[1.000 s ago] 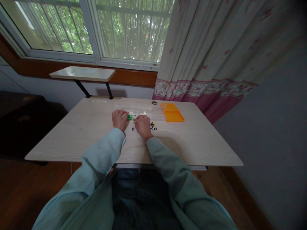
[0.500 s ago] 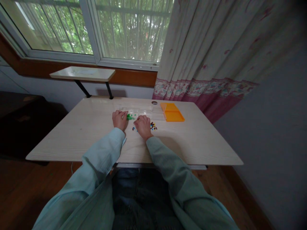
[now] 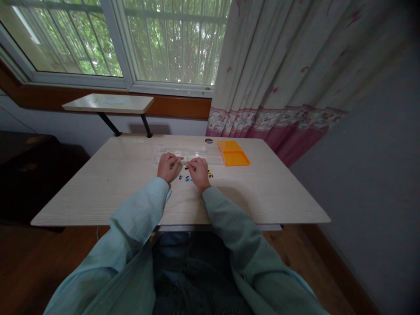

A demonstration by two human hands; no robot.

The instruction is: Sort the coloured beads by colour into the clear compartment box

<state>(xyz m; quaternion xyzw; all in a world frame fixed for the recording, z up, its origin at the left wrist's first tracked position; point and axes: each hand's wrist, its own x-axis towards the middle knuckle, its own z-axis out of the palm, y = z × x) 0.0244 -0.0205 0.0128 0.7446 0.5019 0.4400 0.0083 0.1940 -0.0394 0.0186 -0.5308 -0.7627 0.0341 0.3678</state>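
My left hand (image 3: 168, 166) and my right hand (image 3: 198, 171) rest close together on the pale wooden table (image 3: 114, 183), fingers curled. A small green piece (image 3: 177, 163) shows between the fingertips of both hands; my left hand pinches it. My right hand's fingertips pinch something tiny and dark beside it that I cannot make out. Several small dark, blue and yellow pieces (image 3: 187, 178) lie on the table just in front of my wrists. A clear plastic tray (image 3: 190, 153) lies right behind my hands.
An orange lid (image 3: 232, 158) lies to the right of the clear tray. A small round hole (image 3: 208, 141) is near the table's back edge. A raised shelf (image 3: 108, 103) stands at the back left under the window. A curtain (image 3: 278, 78) hangs at the right.
My hands have drawn closer together and slightly toward me. The green piece is now mostly hidden between the fingertips. The camera tilted a little.
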